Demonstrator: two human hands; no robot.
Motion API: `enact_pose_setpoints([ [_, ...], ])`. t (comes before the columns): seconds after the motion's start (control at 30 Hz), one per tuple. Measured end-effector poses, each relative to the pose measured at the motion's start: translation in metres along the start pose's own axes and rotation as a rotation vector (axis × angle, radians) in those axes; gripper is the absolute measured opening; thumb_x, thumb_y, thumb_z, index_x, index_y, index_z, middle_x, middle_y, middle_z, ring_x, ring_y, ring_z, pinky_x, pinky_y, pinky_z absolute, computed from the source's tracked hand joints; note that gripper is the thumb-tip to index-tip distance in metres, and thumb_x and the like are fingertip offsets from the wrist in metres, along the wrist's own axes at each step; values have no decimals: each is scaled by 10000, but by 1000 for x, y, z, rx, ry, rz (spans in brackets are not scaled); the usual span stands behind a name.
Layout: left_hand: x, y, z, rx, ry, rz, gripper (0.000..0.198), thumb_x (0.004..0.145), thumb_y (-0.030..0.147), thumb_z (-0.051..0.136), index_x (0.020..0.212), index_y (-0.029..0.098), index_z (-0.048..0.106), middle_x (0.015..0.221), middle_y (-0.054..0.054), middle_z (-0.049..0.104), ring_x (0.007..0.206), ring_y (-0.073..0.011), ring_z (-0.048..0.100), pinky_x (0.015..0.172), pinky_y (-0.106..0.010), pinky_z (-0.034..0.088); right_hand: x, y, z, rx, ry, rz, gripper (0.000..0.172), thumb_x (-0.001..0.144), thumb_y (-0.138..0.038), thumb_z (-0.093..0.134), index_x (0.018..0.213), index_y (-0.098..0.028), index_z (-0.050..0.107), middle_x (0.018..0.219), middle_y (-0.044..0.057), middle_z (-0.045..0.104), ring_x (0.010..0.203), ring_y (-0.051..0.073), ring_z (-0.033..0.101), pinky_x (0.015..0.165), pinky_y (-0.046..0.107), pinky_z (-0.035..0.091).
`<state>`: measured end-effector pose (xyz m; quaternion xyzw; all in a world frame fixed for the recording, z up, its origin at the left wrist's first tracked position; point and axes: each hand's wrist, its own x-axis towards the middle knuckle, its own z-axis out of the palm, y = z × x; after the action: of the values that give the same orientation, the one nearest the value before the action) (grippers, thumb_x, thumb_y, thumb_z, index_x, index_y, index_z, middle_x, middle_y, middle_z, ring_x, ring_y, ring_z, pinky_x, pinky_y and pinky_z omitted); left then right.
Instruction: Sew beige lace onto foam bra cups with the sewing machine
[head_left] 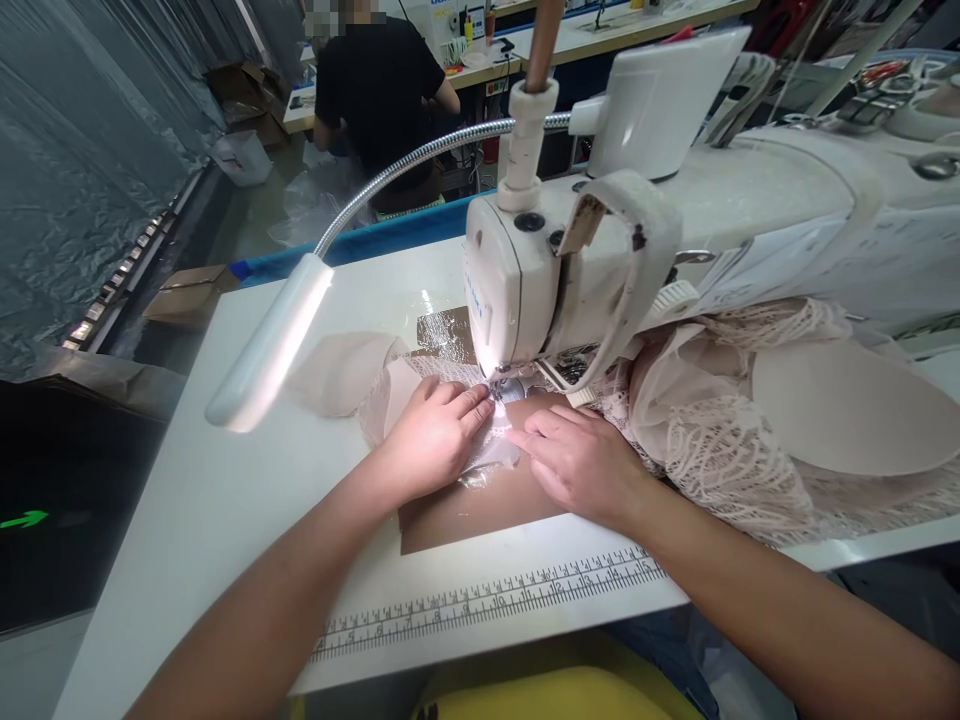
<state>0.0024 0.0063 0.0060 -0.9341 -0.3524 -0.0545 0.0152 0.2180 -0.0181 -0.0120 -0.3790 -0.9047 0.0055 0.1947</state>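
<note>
Pale lace fabric (486,452) lies under the needle area of a white sewing machine (501,285). My left hand (433,438) rests flat on this fabric, its fingers stretched toward the presser foot (496,388). On the other side, my right hand (581,462) has its index fingertip at the fabric's right edge; the other fingers are curled, and whether they pinch the cloth is hidden. Beneath the hands is a brown sheet (442,522) on the white table (247,520). More beige lace with smooth cup-like pieces (847,400) is heaped to the right of my right hand.
A lamp (270,345) on a bendable metal neck hangs over the table's left part. Along the front edge runs a printed ruler (487,600). A co-worker in a black top (379,100) sits beyond the table. A cardboard box (187,295) stands at the left.
</note>
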Motion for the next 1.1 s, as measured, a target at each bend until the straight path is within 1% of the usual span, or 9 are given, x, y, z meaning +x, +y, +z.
enact_pose_setpoints([
  [0.1,-1,0,0,7,19,26,351,925,158,409,1238,148,568,1280,-119,587,1038,-253,539,909,-443,391,0,0,0,-23,-11,1,332,782,-84,502,1041,-170,690,767,39,596,735,172,461,709,301,352],
  [0.23,-2,1,0,-18,2,44,340,919,156,422,1212,153,594,1283,-128,586,1012,-250,551,886,-433,405,0,0,0,-33,-19,1,318,782,-86,496,1018,-178,689,748,36,581,734,173,465,701,300,352],
  [0.37,-2,-1,1,-27,10,28,344,917,154,424,1211,160,601,1292,-113,585,1023,-252,540,891,-437,405,1,0,1,-40,-12,2,325,794,-90,487,1028,-188,691,749,35,592,733,173,474,710,297,357],
  [0.5,-1,-6,4,-19,19,-9,357,919,141,422,1238,159,580,1320,-82,569,1044,-257,524,912,-434,395,6,0,4,-70,-18,27,317,829,-118,472,1045,-181,696,740,37,607,715,172,493,675,293,355],
  [0.7,0,-17,12,-69,94,-73,364,898,152,460,1243,171,571,1280,-105,588,1032,-259,529,908,-442,400,13,-1,7,-42,-43,104,363,835,-107,461,1124,-178,669,805,43,653,771,172,552,652,283,367],
  [0.8,-2,-20,16,-123,164,-111,344,899,159,441,1208,160,591,1228,-117,611,1017,-250,545,906,-439,407,13,-2,7,-34,-74,128,387,823,-94,461,1149,-176,654,825,45,664,794,176,567,653,283,372],
  [0.9,-4,-21,15,-193,219,-139,323,907,252,465,1175,141,607,1182,-127,622,1026,-247,551,915,-427,415,12,-2,7,-44,-80,124,398,820,-84,461,1163,-170,644,839,47,663,790,181,569,667,291,375],
  [1.0,-5,-20,13,-231,248,-154,370,880,357,531,1162,133,617,1170,-133,623,1041,-254,547,922,-424,420,10,-2,8,-69,-62,100,402,812,-71,467,1161,-165,641,829,44,656,762,184,562,691,304,380],
  [1.1,-6,-21,15,-245,299,-189,319,881,334,531,1118,155,648,1154,-117,638,1030,-251,560,914,-417,431,8,-4,2,-105,-47,71,374,813,-65,475,1135,-154,643,824,44,644,765,191,551,717,309,394],
])
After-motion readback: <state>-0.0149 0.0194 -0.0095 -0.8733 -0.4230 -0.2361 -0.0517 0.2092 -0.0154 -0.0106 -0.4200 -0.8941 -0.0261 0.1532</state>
